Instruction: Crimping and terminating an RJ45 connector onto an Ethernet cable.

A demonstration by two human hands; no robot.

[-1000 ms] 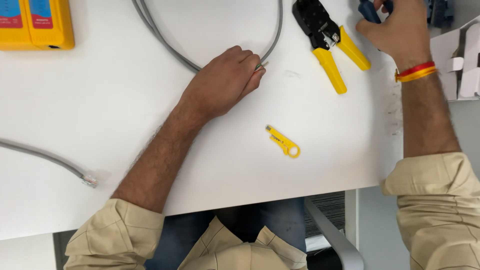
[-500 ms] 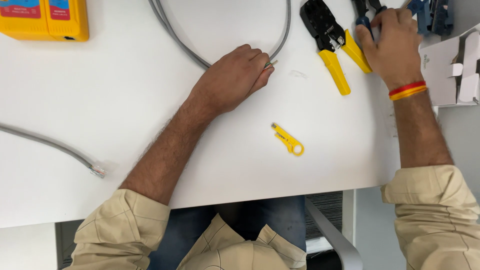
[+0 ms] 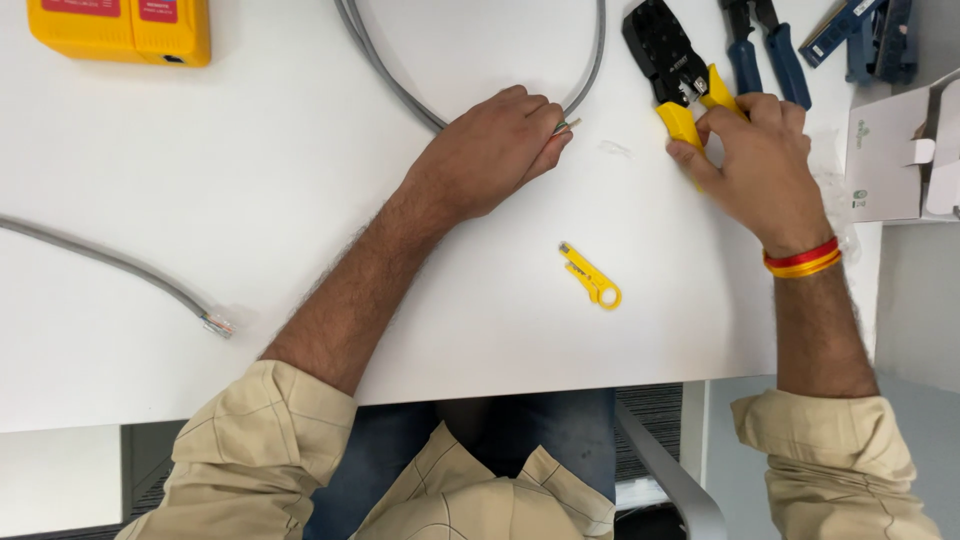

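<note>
The stripped end of a grey cable (image 3: 590,75) is pinched in the clenched fingers of the left hand (image 3: 495,150), so that its short coloured wires are kept pointing toward the tool. The yellow handles of a black-headed crimping tool (image 3: 670,65), lying on the white counter (image 3: 250,200), are gripped by the fingers of the right hand (image 3: 760,165). A small yellow stripper (image 3: 592,277) lies between the forearms, a yellow tester (image 3: 125,30) at the far left corner, and blue-handled pliers (image 3: 765,50) beside a cardboard box (image 3: 895,150).

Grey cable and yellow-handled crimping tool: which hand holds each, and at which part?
The left hand pinches the grey cable near its stripped end. The right hand grips the crimping tool by its yellow handles.
</note>
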